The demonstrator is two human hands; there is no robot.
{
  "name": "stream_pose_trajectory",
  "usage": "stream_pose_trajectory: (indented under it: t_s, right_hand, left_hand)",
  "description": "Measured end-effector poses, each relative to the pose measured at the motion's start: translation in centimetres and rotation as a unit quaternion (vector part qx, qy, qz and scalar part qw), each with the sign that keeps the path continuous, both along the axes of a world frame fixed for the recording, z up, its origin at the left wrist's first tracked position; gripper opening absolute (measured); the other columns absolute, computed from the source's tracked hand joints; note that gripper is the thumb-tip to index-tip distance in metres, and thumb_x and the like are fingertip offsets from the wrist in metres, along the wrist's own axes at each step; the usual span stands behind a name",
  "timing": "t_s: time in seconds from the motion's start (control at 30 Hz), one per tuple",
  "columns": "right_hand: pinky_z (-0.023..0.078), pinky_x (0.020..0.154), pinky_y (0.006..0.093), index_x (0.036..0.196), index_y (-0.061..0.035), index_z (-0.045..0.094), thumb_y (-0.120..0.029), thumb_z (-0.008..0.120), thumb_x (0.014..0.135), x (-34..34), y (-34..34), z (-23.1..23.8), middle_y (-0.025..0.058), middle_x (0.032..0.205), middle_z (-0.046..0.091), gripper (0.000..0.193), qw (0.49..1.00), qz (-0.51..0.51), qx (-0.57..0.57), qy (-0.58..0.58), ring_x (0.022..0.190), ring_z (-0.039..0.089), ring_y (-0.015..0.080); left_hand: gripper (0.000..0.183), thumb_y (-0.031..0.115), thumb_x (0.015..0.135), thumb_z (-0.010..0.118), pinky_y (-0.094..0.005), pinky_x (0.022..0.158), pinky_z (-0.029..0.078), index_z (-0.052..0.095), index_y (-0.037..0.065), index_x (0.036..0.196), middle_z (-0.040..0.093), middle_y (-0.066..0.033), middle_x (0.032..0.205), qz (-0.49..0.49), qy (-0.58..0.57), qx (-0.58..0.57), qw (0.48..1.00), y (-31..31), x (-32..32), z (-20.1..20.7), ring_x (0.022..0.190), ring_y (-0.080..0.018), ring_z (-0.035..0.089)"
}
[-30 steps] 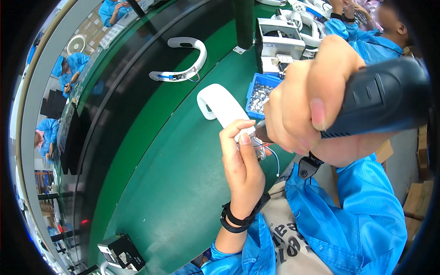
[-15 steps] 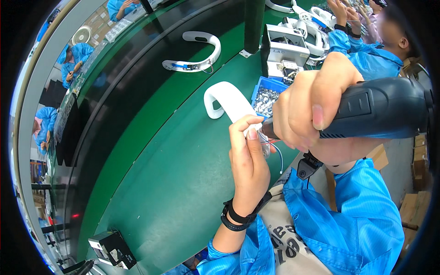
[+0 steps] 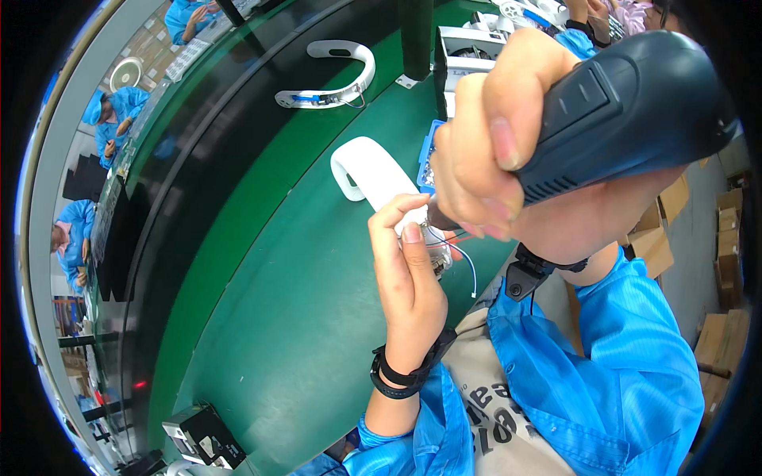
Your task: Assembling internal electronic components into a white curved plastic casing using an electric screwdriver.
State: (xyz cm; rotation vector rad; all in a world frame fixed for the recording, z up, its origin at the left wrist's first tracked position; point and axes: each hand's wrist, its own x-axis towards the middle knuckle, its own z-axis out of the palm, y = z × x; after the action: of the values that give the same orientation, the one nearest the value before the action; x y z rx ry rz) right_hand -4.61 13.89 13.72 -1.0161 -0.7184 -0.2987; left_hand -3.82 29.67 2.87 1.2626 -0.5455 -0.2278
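Observation:
My left hand [image 3: 409, 278] is closed around one end of a white curved plastic housing [image 3: 373, 170], shaped like a neck fan's band. Thin blue, red and dark wires [image 3: 468, 266] trail from that end beside my fingertips. A black electric screwdriver [image 3: 619, 119] is gripped in my right hand [image 3: 492, 143], lying at a slant with its nose against the housing's end. My fingers hide its tip and the exact contact spot. Another curved white housing [image 3: 361, 75], with a blue part inside, rests farther off on the dark belt.
A blue bin [image 3: 426, 163] of small metal parts stands behind my right hand, partly covered by it. Beyond are a grey metal box [image 3: 468, 40] and more white parts. A black-and-white box [image 3: 202, 436] sits near left. Several people in blue work around; cartons [image 3: 726, 341] stand at right.
The whole view has shifted slightly. The screwdriver's rear end has swung upward, making it steeper, and my right hand covers more of the blue bin. Both hands keep their hold.

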Motion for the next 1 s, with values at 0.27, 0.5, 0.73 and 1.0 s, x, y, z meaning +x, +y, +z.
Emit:
stream_pose_trajectory:
  t_s: [0.27,0.5,0.73,1.0]
  right_hand:
    - [0.046,0.054,0.0321,0.104,-0.0036,0.05,-0.09,0.044,0.089,0.3,-0.3,-0.2,0.0094,0.077,0.057,0.088,0.999,0.021,-0.012,-0.032,0.058,0.054,0.0177]
    - [0.046,0.054,0.0323,0.104,-0.0034,0.051,-0.091,0.043,0.089,-0.7,-0.1,-0.5,0.0098,0.077,0.057,0.089,1.0,0.015,0.005,-0.019,0.058,0.054,0.018]
    - [0.046,0.053,0.0324,0.104,-0.0032,0.051,-0.091,0.042,0.09,-1.0,-2.5,-1.7,0.0101,0.076,0.057,0.089,0.999,-0.004,0.035,0.01,0.057,0.054,0.0183]
    - [0.046,0.052,0.0326,0.103,-0.0031,0.051,-0.091,0.041,0.09,1.2,-6.2,-3.6,0.0104,0.075,0.057,0.089,0.997,0.017,0.07,0.007,0.056,0.054,0.0186]
  left_hand:
    - [0.028,0.017,0.116,0.038,-0.0298,0.077,0.057,0.051,0.002,0.135,0.061,-0.0117,0.116,-0.004,0.002,0.005,1.0,0.3,-0.2,0.1,0.085,-0.0143,0.067]
    - [0.028,0.014,0.115,0.037,-0.0299,0.078,0.055,0.049,0.002,0.138,0.066,-0.0112,0.098,-0.016,0.015,0.006,1.0,0.6,-0.3,1.0,0.083,-0.0147,0.066]
    - [0.03,0.014,0.114,0.039,-0.0288,0.075,0.055,0.05,0.001,0.139,0.069,-0.0122,0.097,-0.018,0.014,0.002,1.0,0.3,0.9,1.8,0.08,-0.014,0.066]
    - [0.045,0.025,0.114,0.044,-0.0289,0.068,0.056,0.047,-0.004,0.148,0.071,-0.017,0.095,-0.061,0.011,0.035,0.997,0.9,4.6,5.6,0.075,-0.0188,0.07]
